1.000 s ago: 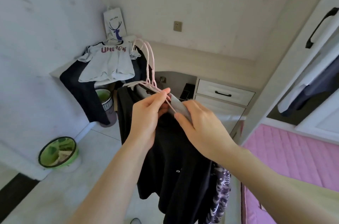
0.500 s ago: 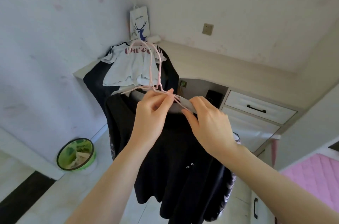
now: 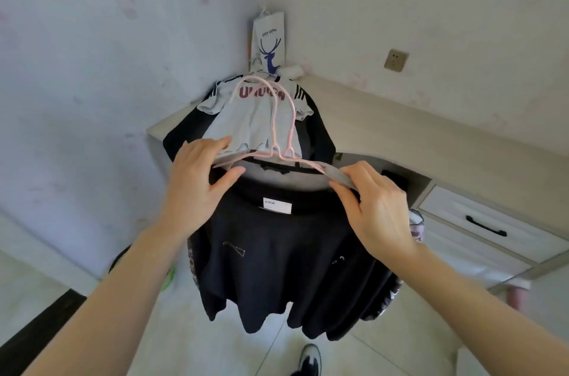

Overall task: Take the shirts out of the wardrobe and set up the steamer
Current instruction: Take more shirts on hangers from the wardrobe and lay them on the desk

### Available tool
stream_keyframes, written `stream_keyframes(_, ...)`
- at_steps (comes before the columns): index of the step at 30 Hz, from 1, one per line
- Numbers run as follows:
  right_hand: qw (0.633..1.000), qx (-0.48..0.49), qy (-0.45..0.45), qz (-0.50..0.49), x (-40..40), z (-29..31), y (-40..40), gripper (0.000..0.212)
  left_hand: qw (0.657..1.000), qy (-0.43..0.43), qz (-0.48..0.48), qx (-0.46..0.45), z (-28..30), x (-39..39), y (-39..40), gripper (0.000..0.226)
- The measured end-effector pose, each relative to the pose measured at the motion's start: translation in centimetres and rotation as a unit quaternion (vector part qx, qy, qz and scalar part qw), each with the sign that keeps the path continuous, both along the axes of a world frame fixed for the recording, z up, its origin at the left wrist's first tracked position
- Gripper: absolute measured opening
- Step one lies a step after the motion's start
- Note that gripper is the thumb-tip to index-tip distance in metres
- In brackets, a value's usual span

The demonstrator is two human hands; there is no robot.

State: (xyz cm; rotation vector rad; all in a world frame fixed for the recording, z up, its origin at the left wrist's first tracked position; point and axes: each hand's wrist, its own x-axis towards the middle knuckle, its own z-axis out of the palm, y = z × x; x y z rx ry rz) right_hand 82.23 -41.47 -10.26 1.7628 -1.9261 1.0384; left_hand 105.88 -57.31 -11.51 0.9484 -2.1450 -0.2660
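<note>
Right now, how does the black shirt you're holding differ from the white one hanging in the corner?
The black shirt is dark with only small faint marks; the white shirt is pale with big red letters across the chest. The black shirt looks much larger, the white shirt small and short. Both hands, left hand and right hand, hold the black shirt's pink hangers; the white shirt hangs untouched. Both are on hangers.

2 hands: left, right. 2 pink hangers, hooks side by side. 1 black shirt plainly visible on them; more dark fabric behind, count unclear. 1 white printed tee. 1 paper bag. 1 wall socket. 1 drawer handle. 1 shoe.
</note>
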Motion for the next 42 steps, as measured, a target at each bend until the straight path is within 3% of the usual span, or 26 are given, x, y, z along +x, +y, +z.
stream_keyframes(4, 0.999, -0.016, -0.007, 0.03, -2.9, -0.2, -4.8, 0.021, 1.0, -0.014, 0.019, 0.004, -1.6, -2.1, -4.5, 0.047)
stream_keyframes(8, 0.997, -0.01, -0.043, 0.066, -6.3, 0.2, -9.9, 0.024, 0.997, 0.04, 0.05, 0.039, -1.8, -4.9, -7.7, 0.044)
stream_keyframes(14, 0.992, 0.003, -0.076, 0.101, -11.3, 2.0, -17.2, 0.02, 0.984, 0.069, 0.163, -0.028, 0.7, -9.8, -12.5, 0.033)
stream_keyframes(22, 0.982, 0.029, -0.148, 0.114, -14.7, 2.7, -25.6, 0.021, 0.968, 0.084, 0.225, -0.071, 2.4, -13.8, -19.6, 0.031)
stream_keyframes(31, 0.974, 0.001, -0.171, 0.146, -17.6, 6.1, -37.8, 0.021, 0.966, 0.122, 0.211, -0.089, 6.2, -16.2, -31.0, 0.031)
stream_keyframes(42, 0.989, 0.01, -0.123, 0.079, -20.4, 9.5, -55.7, 0.035, 0.973, 0.143, 0.164, -0.078, 8.4, -19.0, -49.8, 0.018)
